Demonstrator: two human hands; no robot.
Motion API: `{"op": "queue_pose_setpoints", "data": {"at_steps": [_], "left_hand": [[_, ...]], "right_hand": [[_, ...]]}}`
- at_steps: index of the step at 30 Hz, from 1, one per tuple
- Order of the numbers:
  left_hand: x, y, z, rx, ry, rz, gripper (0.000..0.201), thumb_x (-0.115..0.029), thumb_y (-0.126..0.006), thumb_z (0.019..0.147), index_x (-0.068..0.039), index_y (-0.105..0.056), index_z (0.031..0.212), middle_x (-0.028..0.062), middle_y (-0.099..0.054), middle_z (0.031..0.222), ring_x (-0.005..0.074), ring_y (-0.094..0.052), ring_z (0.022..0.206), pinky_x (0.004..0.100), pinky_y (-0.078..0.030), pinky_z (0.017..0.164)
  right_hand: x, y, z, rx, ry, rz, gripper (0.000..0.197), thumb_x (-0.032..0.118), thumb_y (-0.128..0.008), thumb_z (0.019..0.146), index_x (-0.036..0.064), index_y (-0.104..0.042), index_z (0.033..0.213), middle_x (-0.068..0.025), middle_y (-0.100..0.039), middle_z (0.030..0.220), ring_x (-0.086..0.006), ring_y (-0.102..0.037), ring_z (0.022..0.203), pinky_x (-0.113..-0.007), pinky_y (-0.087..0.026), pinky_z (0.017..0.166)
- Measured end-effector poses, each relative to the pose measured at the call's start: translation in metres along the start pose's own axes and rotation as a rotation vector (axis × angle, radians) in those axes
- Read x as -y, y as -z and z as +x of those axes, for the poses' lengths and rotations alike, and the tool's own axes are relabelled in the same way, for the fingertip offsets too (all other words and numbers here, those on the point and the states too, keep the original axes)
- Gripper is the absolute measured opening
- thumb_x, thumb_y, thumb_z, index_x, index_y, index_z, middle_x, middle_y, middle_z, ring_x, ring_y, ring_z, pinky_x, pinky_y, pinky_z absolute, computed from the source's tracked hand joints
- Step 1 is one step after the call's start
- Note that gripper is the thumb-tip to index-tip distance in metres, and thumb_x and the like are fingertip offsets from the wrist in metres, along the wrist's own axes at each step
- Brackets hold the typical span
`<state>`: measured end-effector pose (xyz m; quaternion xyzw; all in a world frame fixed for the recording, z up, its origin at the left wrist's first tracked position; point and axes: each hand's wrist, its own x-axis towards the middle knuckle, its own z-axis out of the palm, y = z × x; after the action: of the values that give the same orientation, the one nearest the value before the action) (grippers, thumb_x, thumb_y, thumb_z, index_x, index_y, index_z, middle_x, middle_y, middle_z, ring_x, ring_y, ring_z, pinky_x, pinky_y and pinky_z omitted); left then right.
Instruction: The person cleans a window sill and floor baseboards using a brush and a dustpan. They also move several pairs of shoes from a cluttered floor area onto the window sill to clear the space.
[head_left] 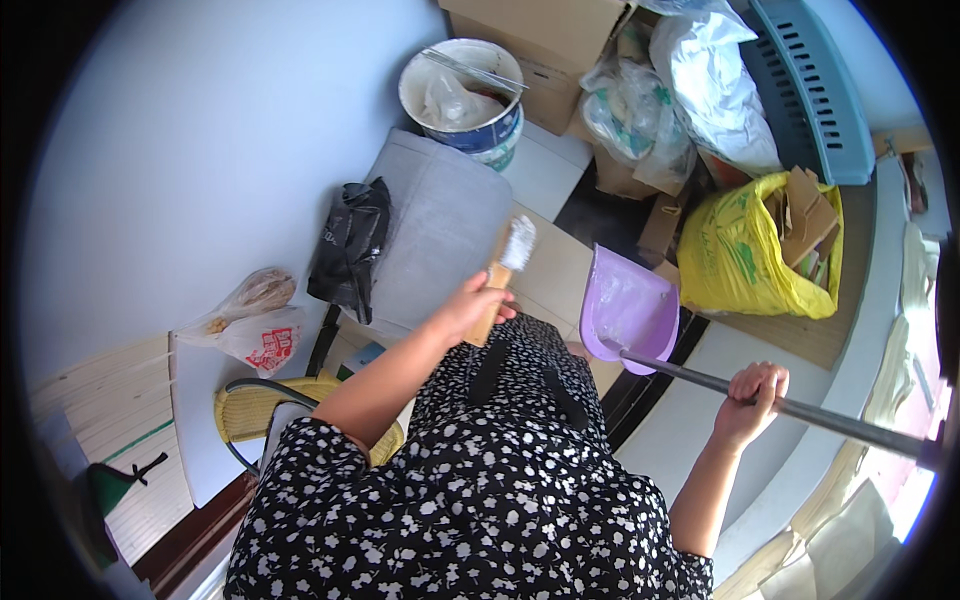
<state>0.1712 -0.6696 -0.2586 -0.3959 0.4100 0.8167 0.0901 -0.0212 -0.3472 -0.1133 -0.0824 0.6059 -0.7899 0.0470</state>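
My left hand (473, 308) is closed around the wooden handle of a brush (488, 312) with white bristles (519, 243), which point up and away from me. Out to the right, my right hand (752, 402) grips the dark metal pole (690, 373) of a long-handled purple dustpan (628, 305). The dustpan's scoop hangs in front of me to the right, with a few pale specks in it. Brush and dustpan are apart. Beyond the brush sits a grey padded stool (430, 215).
A black plastic bag (350, 245) lies on the stool's left side. Behind stands a bucket (462, 125). At the right are a yellow bag (730, 250) of cardboard scraps and a blue-green basket (815, 100). A wicker chair (240, 415) is at my left.
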Motion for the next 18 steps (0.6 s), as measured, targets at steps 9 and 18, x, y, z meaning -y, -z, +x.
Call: {"op": "queue_pose_setpoints", "data": {"at_steps": [9, 18], "left_hand": [[0.023, 0.016, -0.013, -0.096, 0.035, 0.041, 0.026, -0.019, -0.05, 0.092, -0.005, -0.046, 0.113, 0.0072, -0.06, 0.088, 0.0174, -0.063, 0.076, 0.0265, -0.051, 0.062], [0.046, -0.031, -0.017, -0.105, 0.09, 0.077, 0.027, -0.011, -0.052, 0.088, -0.003, -0.044, 0.113, 0.0067, -0.058, 0.084, 0.0142, -0.055, 0.066, 0.0268, -0.048, 0.057]], "right_hand": [[-0.037, 0.057, -0.025, 0.062, -0.221, -0.271, 0.01, 0.009, -0.051, 0.086, 0.0066, -0.046, 0.079, 0.0009, -0.039, 0.062, -0.0094, -0.039, 0.057, -0.025, -0.037, 0.056], [-0.07, 0.171, -0.106, 0.08, -0.668, -0.577, 0.01, 0.012, -0.059, 0.088, 0.0047, -0.053, 0.084, -0.0053, -0.062, 0.085, -0.0109, -0.055, 0.08, -0.026, -0.044, 0.08]]}}
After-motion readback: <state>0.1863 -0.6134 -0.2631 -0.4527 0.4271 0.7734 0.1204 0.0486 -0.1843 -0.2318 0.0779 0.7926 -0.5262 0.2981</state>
